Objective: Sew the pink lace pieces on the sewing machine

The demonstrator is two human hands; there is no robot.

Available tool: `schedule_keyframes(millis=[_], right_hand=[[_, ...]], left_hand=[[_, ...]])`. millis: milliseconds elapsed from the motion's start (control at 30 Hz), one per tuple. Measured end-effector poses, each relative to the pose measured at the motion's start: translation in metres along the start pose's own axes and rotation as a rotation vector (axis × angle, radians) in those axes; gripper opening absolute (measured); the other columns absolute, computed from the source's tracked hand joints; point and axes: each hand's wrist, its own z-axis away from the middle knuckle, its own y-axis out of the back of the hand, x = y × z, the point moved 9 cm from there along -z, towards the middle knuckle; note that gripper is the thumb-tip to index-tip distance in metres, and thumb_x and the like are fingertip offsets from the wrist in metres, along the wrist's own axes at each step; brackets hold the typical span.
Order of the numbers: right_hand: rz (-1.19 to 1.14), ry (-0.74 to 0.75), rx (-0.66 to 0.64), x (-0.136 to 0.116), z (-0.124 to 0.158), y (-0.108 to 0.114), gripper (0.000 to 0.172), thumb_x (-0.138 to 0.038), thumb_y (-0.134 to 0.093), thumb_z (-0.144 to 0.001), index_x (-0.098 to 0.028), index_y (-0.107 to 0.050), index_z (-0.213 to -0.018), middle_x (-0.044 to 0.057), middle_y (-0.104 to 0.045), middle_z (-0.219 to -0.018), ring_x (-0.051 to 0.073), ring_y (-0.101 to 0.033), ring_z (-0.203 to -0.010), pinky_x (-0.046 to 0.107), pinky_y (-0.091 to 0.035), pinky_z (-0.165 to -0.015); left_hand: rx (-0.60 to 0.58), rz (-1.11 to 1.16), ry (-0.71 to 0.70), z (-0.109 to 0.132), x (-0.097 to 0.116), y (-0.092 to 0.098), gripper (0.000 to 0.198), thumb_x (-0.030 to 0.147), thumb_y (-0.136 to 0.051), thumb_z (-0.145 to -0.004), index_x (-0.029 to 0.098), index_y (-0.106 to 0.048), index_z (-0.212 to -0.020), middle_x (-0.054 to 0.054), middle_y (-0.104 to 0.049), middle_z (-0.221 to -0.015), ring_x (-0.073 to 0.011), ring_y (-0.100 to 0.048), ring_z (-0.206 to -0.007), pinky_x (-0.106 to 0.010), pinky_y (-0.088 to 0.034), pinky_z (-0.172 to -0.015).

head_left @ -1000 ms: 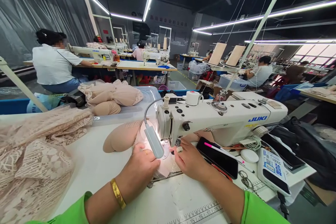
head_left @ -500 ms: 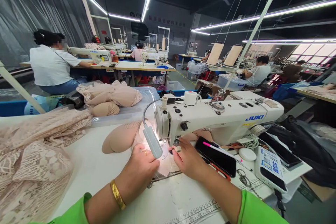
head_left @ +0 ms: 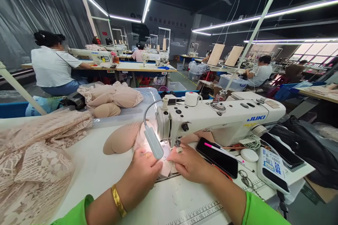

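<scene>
A beige bra [head_left: 120, 139] lies under the head of the white sewing machine [head_left: 206, 116], one moulded cup on the left and more beige fabric behind the needle area. My left hand [head_left: 144, 170], with a gold ring and bracelet, is closed on the lit fabric left of the needle. From the right, my right hand [head_left: 191, 163] pinches the fabric edge near the presser foot, its fingers bent and the index fingertip on the cloth. A grey gooseneck lamp [head_left: 153, 142] hangs over the work and hides part of the fabric. The needle tip is hard to see.
Beige lace garments [head_left: 39, 158] cover the table's left side. More cups [head_left: 113, 98] lie in a clear plastic bin behind. Right of my hand are a black phone [head_left: 219, 158], a pink-tipped pen [head_left: 224, 151] and a white power bank [head_left: 271, 168]. Other people sit at machines beyond.
My right hand's fingertips have shifted slightly left onto the fabric, and the small dark thing at them no longer shows. My left hand has barely moved.
</scene>
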Motion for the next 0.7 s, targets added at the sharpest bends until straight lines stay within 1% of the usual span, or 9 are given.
schedule_keyframes(millis=[100, 200, 300, 433, 600, 700], right_hand=[[-0.022, 0.095, -0.077, -0.013, 0.002, -0.005, 0.026, -0.002, -0.054, -0.082, -0.023, -0.068, -0.087, 0.001, -0.066, -0.086, 0.02, -0.053, -0.079, 0.033, -0.042, -0.074], [-0.012, 0.116, -0.077, -0.017, 0.003, -0.007, 0.023, -0.004, -0.054, -0.085, -0.022, -0.068, -0.088, 0.002, -0.065, -0.088, 0.019, -0.052, -0.078, 0.032, -0.04, -0.072], [0.007, 0.096, -0.066, -0.016, 0.002, -0.009, 0.023, -0.004, -0.054, -0.087, -0.022, -0.068, -0.089, 0.001, -0.061, -0.083, 0.019, -0.049, -0.077, 0.031, -0.039, -0.072], [0.024, 0.058, -0.045, -0.011, 0.0, -0.014, 0.027, -0.002, -0.054, -0.083, -0.022, -0.069, -0.092, 0.002, -0.059, -0.082, 0.02, -0.048, -0.077, 0.031, -0.035, -0.069], [0.016, 0.001, -0.037, -0.004, -0.002, -0.021, 0.03, -0.002, -0.054, -0.08, -0.022, -0.07, -0.096, 0.003, -0.059, -0.083, 0.022, -0.049, -0.082, 0.032, -0.035, -0.069], [0.015, -0.043, -0.021, 0.0, -0.003, -0.021, 0.029, -0.002, -0.054, -0.081, -0.022, -0.07, -0.095, 0.003, -0.058, -0.082, 0.022, -0.048, -0.08, 0.031, -0.034, -0.067]], left_hand=[[-0.014, 0.021, -0.019, 0.001, 0.019, 0.008, 0.015, 0.01, -0.056, -0.091, 0.023, -0.063, -0.089, 0.002, -0.069, -0.083, -0.0185, -0.062, -0.071, -0.047, -0.038, -0.09], [-0.027, 0.055, -0.025, 0.001, 0.026, 0.013, 0.014, 0.01, -0.057, -0.092, 0.022, -0.063, -0.09, 0.002, -0.07, -0.086, -0.0185, -0.065, -0.076, -0.046, -0.036, -0.092], [-0.042, 0.06, -0.035, -0.001, 0.021, 0.013, 0.018, 0.006, -0.054, -0.092, 0.021, -0.062, -0.087, 0.002, -0.07, -0.085, -0.0172, -0.062, -0.07, -0.046, -0.035, -0.089], [-0.069, 0.032, -0.058, -0.006, 0.012, 0.011, 0.02, 0.007, -0.05, -0.095, 0.021, -0.062, -0.086, 0.002, -0.069, -0.082, -0.0159, -0.056, -0.064, -0.048, -0.036, -0.089], [-0.106, 0.012, -0.071, -0.013, 0.004, 0.01, 0.026, 0.0, -0.049, -0.089, 0.018, -0.052, -0.071, 0.002, -0.063, -0.074, -0.0158, -0.054, -0.066, -0.045, -0.037, -0.083], [-0.111, 0.024, -0.069, -0.018, -0.002, 0.012, 0.025, 0.001, -0.051, -0.087, 0.018, -0.051, -0.069, 0.001, -0.064, -0.073, -0.0172, -0.055, -0.069, -0.046, -0.037, -0.084]])
